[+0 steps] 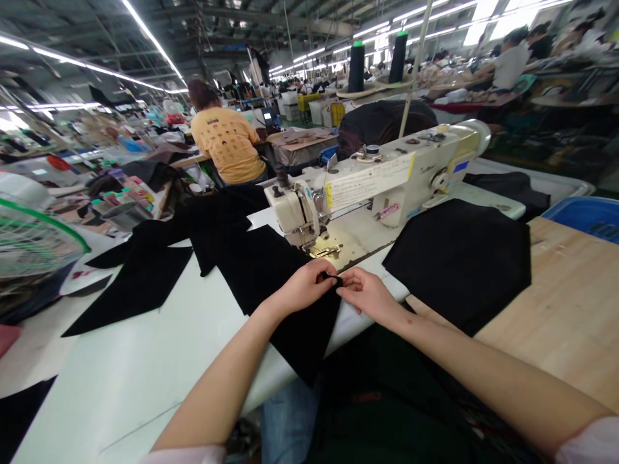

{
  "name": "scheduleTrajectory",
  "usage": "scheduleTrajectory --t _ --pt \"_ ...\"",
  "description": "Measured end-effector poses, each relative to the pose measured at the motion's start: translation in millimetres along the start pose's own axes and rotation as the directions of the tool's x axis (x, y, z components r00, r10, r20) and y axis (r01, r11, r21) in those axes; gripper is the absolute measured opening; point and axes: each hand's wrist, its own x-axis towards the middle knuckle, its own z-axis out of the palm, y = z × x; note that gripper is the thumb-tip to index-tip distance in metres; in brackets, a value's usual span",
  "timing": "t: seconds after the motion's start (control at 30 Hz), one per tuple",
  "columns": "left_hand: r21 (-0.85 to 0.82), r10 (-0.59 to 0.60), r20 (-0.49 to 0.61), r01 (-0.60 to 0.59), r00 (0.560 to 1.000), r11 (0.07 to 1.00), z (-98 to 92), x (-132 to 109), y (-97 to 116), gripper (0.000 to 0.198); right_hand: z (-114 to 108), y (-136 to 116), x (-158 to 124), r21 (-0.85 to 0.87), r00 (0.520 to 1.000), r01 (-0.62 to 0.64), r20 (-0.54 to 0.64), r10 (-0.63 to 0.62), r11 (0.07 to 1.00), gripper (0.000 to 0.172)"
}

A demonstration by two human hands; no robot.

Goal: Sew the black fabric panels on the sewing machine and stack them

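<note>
Both my hands meet at the edge of a piece of black fabric, just in front of the sewing machine. My left hand pinches the fabric's edge between thumb and fingers. Close beside it, my right hand has its fingertips closed on the same edge. The cloth runs leftward over the white tabletop, and one corner hangs over the front edge. Right behind my fingers are the lit needle area and presser foot. What exactly lies between the fingertips is partly hidden.
A stack of black cut panels lies on the wooden board at right. More black pieces spread left on the white table. A fan stands far left, a blue bin far right. A person in yellow sits ahead.
</note>
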Motion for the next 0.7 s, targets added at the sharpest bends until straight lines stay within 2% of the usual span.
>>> scheduleTrajectory --t 0.13,0.2,0.33,0.47,0.7 --pt "-0.086 -0.102 -0.08 0.095 0.992 0.992 0.7 -9 13 0.01 -1 -4 0 0.052 1.0 -0.001 0.0 0.001 0.999 0.018" --pt "-0.155 -0.197 -0.105 0.18 0.975 0.971 2.1 -11 17 0.011 -1 -4 -1 0.071 1.0 0.012 -0.008 -0.011 0.997 0.02" --pt "-0.309 -0.419 -0.039 0.387 0.907 0.869 6.1 -12 18 0.015 0 0 -2 0.081 0.999 0.037 -0.042 -0.033 0.996 0.024" --pt "-0.401 -0.427 0.002 0.392 0.904 0.828 7.6 -12 14 0.017 0 1 -1 0.078 0.999 0.03 -0.047 -0.027 0.997 0.024" --pt "-0.443 -0.412 -0.007 0.366 0.911 0.818 8.5 -12 13 0.018 -2 -4 0 0.08 1.0 0.012 -0.027 -0.01 0.997 0.021"
